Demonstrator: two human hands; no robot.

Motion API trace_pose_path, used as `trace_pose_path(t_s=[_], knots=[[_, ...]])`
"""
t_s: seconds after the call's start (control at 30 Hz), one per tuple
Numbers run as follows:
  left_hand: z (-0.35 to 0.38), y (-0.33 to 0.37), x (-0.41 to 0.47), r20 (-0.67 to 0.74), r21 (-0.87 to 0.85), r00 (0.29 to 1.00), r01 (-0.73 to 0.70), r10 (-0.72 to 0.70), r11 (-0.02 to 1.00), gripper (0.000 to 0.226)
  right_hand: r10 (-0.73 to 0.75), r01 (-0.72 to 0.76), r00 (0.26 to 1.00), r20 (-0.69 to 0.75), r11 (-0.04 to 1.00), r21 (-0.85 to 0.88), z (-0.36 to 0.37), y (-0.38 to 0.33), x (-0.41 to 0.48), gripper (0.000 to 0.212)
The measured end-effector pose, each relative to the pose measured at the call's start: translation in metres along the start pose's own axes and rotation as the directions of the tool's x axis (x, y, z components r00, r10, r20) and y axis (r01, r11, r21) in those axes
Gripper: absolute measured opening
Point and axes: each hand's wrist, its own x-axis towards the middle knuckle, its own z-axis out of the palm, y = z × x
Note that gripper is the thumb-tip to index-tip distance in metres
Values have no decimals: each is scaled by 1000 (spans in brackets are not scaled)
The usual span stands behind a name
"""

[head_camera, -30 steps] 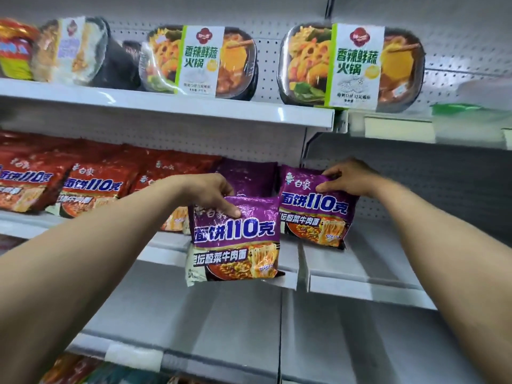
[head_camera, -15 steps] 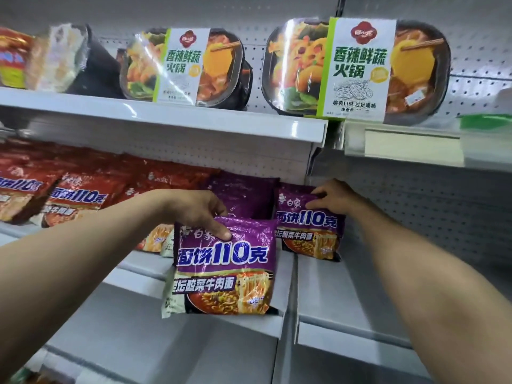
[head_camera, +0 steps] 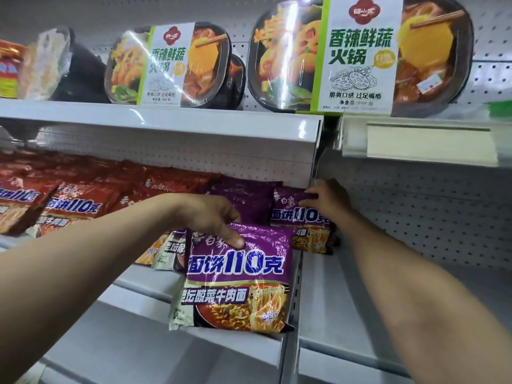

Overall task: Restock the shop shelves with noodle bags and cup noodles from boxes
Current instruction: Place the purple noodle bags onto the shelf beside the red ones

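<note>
Front purple noodle bag (head_camera: 235, 278) is gripped at its top edge by the left hand (head_camera: 210, 217), thumb pressed on the face. Its lower edge is seen at the front lip of the middle shelf (head_camera: 138, 281). Further back, to the right, a second purple bag (head_camera: 300, 217) is held at its top by the right hand (head_camera: 328, 198). Red bags (head_camera: 77, 203) are stacked to the left.
</note>
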Motion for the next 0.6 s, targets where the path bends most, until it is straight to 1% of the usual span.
trace_pose_path(t_s=[0.2,0.3,0.5,0.6], knots=[[3,17,18,17,80,999,-44,43,996,37,-39,32,998,-58,993,-112,6,8,3,39],[5,27,32,19,98,997,-75,73,992,39,-61,51,994,-89,992,-117,4,11,1,38],[7,54,75,13,183,994,-111,110,977,57,-120,112,985,-124,992,-65,-27,25,-20,44],[7,63,103,-30,260,992,-109,121,960,68,-102,88,990,-99,987,-135,-46,39,-31,46]])
